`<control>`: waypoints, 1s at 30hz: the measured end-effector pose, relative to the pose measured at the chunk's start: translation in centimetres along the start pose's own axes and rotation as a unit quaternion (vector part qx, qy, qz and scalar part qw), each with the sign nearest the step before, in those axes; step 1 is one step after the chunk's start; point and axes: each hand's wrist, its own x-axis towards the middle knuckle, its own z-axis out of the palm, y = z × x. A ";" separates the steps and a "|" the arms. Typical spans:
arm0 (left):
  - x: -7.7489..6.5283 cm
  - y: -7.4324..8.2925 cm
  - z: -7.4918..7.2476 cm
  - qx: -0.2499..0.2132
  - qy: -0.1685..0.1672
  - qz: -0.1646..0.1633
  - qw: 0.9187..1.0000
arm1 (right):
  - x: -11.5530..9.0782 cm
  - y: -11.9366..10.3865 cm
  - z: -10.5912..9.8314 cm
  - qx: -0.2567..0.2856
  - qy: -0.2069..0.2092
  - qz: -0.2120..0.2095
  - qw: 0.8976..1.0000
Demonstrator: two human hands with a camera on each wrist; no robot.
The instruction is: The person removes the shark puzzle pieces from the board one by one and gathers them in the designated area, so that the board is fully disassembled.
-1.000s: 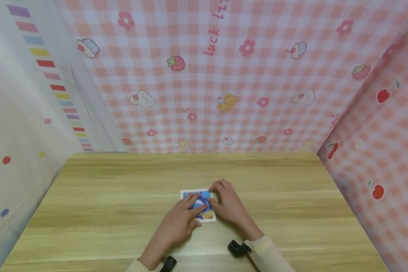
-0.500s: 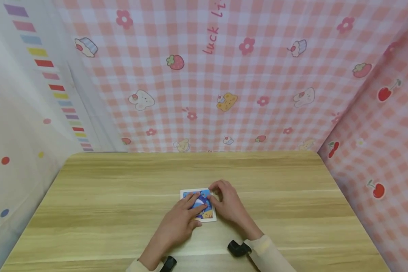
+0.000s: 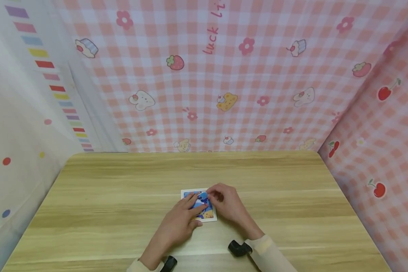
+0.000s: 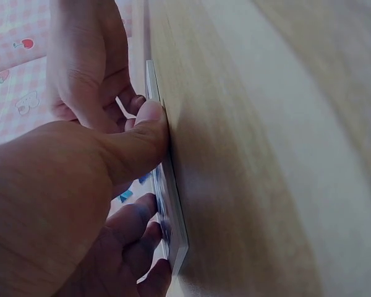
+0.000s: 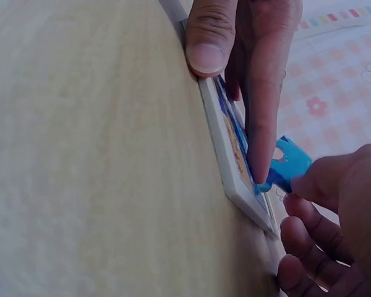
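A small square jigsaw puzzle [image 3: 187, 190] with a white frame and a blue and yellow picture lies flat on the table. My left hand [image 3: 178, 222] rests on it, fingers spread over the picture, the thumb at its near edge. In the right wrist view, the thumb and index finger of my right hand [image 5: 352, 204] pinch a blue puzzle piece [image 5: 292, 163], tilted up at the puzzle's surface beside a left fingertip. The left wrist view shows the frame's edge [image 4: 177, 226] side-on. The left hand hides much of the picture.
The wooden table [image 3: 105, 211] spreads around both hands. Pink checked cloth [image 3: 210, 75] hangs behind it and on the right, with a pale dotted cloth [image 3: 23, 136] on the left. Black wrist-worn devices [image 3: 238, 248] sit at the sleeves.
My right hand has raised a blue piece from the puzzle's upper right corner and drawn slightly left and nearer. The left hand has stayed in place.
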 end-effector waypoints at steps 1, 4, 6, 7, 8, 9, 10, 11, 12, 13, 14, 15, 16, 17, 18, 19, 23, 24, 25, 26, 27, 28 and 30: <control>0.0 -0.1 0.0 0.001 0.000 0.000 1.000 | 0.0 0.0 0.0 -0.001 -0.001 -0.003 1.000; -0.1 -0.2 -0.1 0.005 0.000 0.001 1.000 | 0.1 -0.2 0.1 0.008 -0.004 -0.009 1.000; -0.1 -0.2 -0.2 0.006 0.001 0.000 1.000 | 0.1 -0.3 0.0 0.014 -0.006 -0.009 1.000; -0.1 -0.2 -0.2 0.005 0.001 0.000 1.000 | 0.1 -0.3 -0.1 0.015 -0.008 -0.005 1.000; -0.2 -0.2 -0.2 0.002 0.002 0.000 1.000 | 0.1 -0.3 -0.2 0.018 -0.009 -0.002 1.000; -0.2 -0.2 -0.2 0.001 0.003 -0.001 1.000 | 0.1 -0.3 -0.5 0.020 -0.008 0.002 1.000; -0.2 -0.1 -0.1 -0.002 0.004 -0.002 1.000 | 0.1 -0.2 -0.7 0.020 -0.005 0.005 1.000; -0.2 -0.1 -0.1 -0.005 0.007 -0.001 1.000 | 0.0 -0.1 -1.0 0.024 -0.001 0.008 1.000; -0.2 -0.1 -0.1 -0.007 0.008 0.000 1.000 | 0.0 -0.1 -1.3 0.028 0.003 0.012 1.000; -0.2 0.0 -0.1 -0.009 0.009 0.001 1.000 | 0.0 0.1 -1.5 0.031 0.010 0.014 0.999; -0.2 0.0 0.0 -0.009 0.010 0.001 1.000 | 0.0 0.3 -1.8 0.033 0.018 0.013 0.999; -0.2 0.1 0.0 -0.009 0.012 0.002 1.000 | 0.0 0.4 -2.1 0.033 0.026 0.014 0.999; -0.2 0.1 0.0 -0.009 0.012 0.003 1.000 | -0.1 0.6 -2.3 0.035 0.032 0.017 0.999; -0.2 0.1 0.0 -0.008 0.013 0.003 1.000 | -0.1 0.8 -2.6 0.037 0.036 0.021 0.998; -0.2 0.1 0.1 -0.007 0.012 0.001 1.000 | -0.2 1.0 -2.8 0.037 0.040 0.025 0.998; -0.3 0.1 0.1 -0.006 0.012 0.000 1.000 | -0.2 1.2 -3.0 0.037 0.044 0.029 0.998; -0.3 0.0 0.0 -0.002 0.011 -0.002 1.000 | -0.4 2.0 -4.0 0.037 0.052 0.040 0.997; -0.3 0.0 0.0 -0.002 0.010 -0.003 1.000 | -0.5 2.2 -4.3 0.035 0.054 0.042 0.997; -0.3 0.0 0.0 -0.002 0.009 -0.003 1.000 | -0.6 2.5 -4.5 0.032 0.055 0.044 0.997; -0.3 0.1 0.0 -0.003 0.008 -0.003 1.000 | -0.6 2.8 -4.8 0.027 0.057 0.045 0.997; -0.3 0.1 0.0 -0.003 0.006 -0.003 1.000 | -0.7 3.0 -5.2 0.024 0.060 0.047 0.997; -0.3 0.1 0.0 -0.005 0.004 -0.004 1.000 | -0.7 3.3 -5.5 0.021 0.062 0.050 0.997; -0.4 0.1 0.0 -0.006 0.002 -0.004 1.000 | -0.8 3.9 -6.2 0.015 0.068 0.056 0.996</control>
